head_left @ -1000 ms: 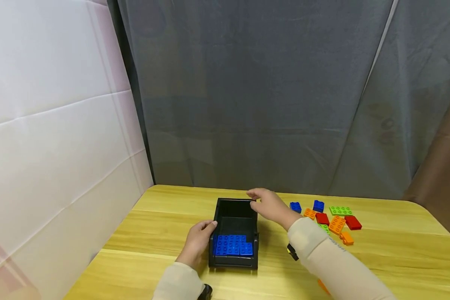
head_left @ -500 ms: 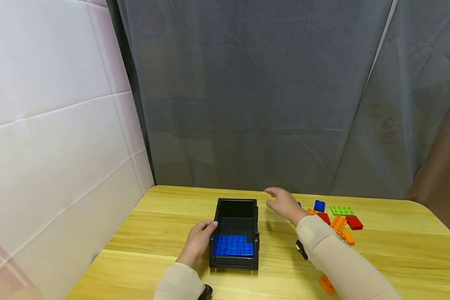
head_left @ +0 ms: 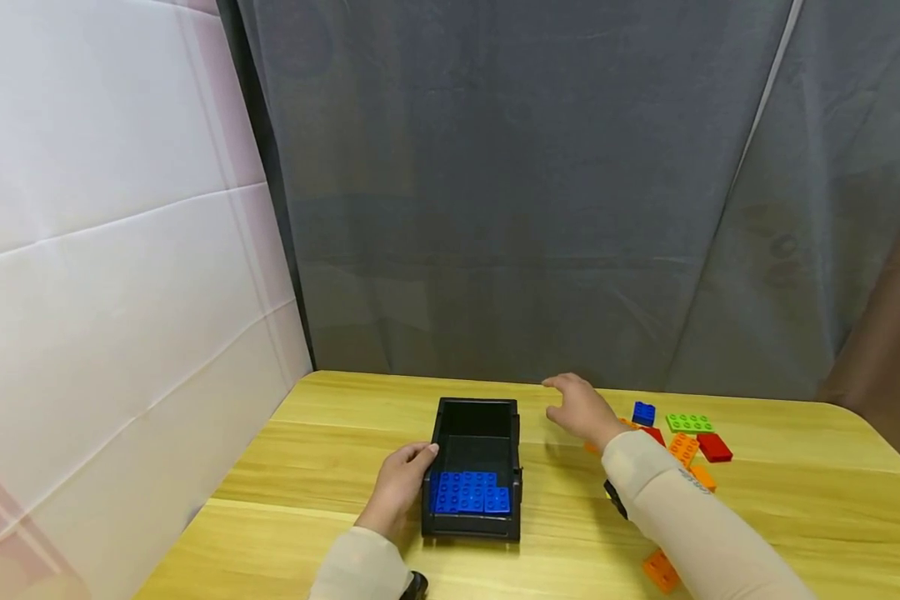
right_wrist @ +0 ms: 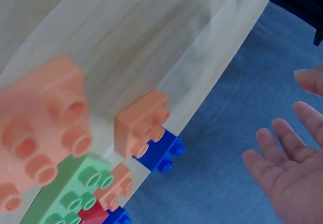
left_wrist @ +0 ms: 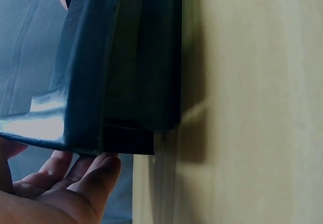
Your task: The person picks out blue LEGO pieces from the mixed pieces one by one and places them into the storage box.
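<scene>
In the head view a black plastic bin (head_left: 471, 527) stands on the wooden table, with studded blue building bricks (head_left: 471, 492) lying side by side in its near end. My left hand (head_left: 399, 487) holds the bin's left side, thumb on the rim; the left wrist view has its fingers (left_wrist: 98, 181) curled up against the bin's edge. To the right of the bin my right hand (head_left: 585, 410) is in the air, fingers spread with nothing in them. Below it in the right wrist view are an orange brick (right_wrist: 136, 125) and a blue brick (right_wrist: 160, 151).
Right of my right forearm lie a blue brick (head_left: 643, 413), a green brick (head_left: 690, 423), a red brick (head_left: 714, 447) and an orange brick (head_left: 683, 448). Another orange brick (head_left: 661, 571) lies nearer. My right sleeve hides part of the pile. A grey curtain (head_left: 495, 208) hangs behind the table.
My right hand has moved right, from the bin's far right corner to over the table near the loose bricks. My left hand keeps its hold on the bin.
</scene>
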`<state>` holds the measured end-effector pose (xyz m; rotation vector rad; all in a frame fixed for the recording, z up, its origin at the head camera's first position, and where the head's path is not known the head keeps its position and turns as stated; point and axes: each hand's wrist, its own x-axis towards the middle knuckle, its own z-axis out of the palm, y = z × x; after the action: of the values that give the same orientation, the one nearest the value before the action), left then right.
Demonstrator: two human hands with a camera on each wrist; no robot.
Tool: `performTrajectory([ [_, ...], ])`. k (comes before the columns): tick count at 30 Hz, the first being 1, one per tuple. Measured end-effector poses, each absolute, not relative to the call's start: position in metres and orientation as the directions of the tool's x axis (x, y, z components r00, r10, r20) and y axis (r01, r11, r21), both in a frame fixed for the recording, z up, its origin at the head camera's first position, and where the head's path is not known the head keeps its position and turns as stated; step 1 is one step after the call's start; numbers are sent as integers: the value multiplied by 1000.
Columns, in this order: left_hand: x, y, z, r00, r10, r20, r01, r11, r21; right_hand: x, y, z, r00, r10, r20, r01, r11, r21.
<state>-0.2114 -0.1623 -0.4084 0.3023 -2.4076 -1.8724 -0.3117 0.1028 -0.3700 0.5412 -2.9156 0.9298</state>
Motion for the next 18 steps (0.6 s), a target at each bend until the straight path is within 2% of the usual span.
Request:
performTrajectory([
  [7,-210,-162,-409,-976,-205,-76,-121,216,969,-315,109,-373,-940,-320,118,-337,821,-461],
  [18,-208,-163,-409,-977,-205,-65,-109,212,971,-322,120,-379,-954,-297,46,-287,857,-428],
])
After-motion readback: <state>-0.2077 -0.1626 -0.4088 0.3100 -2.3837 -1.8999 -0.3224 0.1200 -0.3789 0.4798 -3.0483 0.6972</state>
